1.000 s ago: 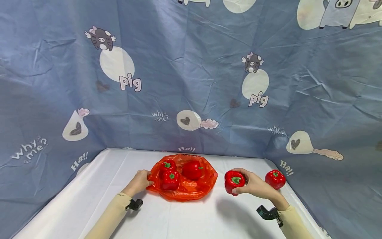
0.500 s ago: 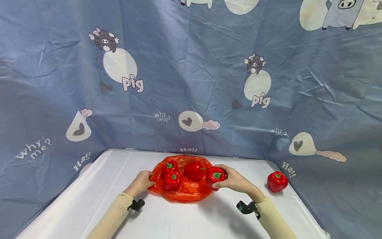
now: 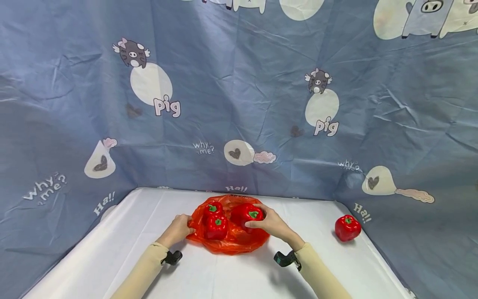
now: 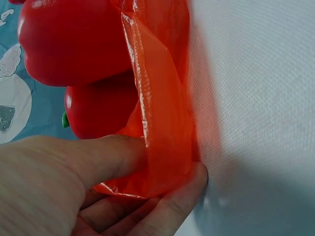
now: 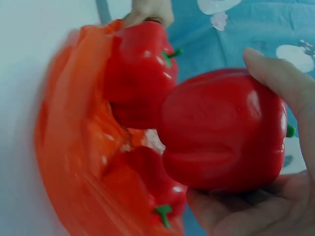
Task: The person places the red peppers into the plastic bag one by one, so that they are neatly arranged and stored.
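An open red plastic bag (image 3: 233,248) lies on the white table. Inside it, two red bell peppers sit at the left, a front one (image 3: 216,228) and a back one (image 3: 212,209). A third pepper (image 3: 237,212) lies at the right, partly hidden. My left hand (image 3: 178,228) pinches the bag's left rim; the left wrist view shows the plastic (image 4: 167,113) between thumb and fingers. My right hand (image 3: 274,225) grips another bell pepper (image 5: 221,130) over the bag's right part, thumb on one side and fingers on the other.
One more red bell pepper (image 3: 347,228) stands on the table (image 3: 310,232) at the far right, near the edge. A blue patterned cloth (image 3: 261,83) hangs behind the table and along both sides. Dark wrist cameras sit on both wrists.
My right hand has carried its pepper leftward from the table's right side to over the bag. The left hand has kept its grip on the rim.
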{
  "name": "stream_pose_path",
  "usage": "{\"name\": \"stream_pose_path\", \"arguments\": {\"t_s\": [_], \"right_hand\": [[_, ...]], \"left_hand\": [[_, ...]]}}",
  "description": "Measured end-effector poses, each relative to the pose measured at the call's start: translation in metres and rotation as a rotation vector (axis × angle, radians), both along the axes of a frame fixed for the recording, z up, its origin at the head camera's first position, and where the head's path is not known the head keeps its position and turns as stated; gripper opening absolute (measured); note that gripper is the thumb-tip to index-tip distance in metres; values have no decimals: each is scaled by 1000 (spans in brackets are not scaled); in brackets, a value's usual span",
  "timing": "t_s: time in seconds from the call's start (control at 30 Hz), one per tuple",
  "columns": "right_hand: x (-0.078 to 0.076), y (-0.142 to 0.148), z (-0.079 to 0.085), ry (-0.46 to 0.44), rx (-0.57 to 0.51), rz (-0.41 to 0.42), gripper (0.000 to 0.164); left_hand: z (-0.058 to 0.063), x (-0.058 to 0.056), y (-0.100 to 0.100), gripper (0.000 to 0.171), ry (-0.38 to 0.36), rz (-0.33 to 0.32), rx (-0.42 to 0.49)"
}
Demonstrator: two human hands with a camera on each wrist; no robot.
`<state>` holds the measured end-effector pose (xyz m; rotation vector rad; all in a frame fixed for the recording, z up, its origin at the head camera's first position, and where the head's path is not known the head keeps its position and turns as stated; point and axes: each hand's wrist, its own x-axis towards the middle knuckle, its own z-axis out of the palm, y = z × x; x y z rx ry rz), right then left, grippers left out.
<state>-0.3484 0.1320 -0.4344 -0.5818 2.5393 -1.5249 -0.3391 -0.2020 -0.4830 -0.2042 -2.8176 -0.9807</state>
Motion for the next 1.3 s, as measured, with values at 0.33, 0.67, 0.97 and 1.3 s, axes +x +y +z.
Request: {"name": "stream_pose_path", "arguments": {"t_s": [0.33,0.67,0.97,1.3], "right_hand": [[-5,-23,-26,124,101,-104,84],[-4,-38,-47,121,124,-124,88],[1,-43,-55,137,149,-146,82],[3,-40,-57,155,158,-125,83]], "left_hand": [[-1,2,2,11,17,-45,19],[-2,-1,2,12,16,-33,-2],[2,-1,4,14,-3,-17,-4],[-2,-2,-1,15,-12,-8,-13]]}}
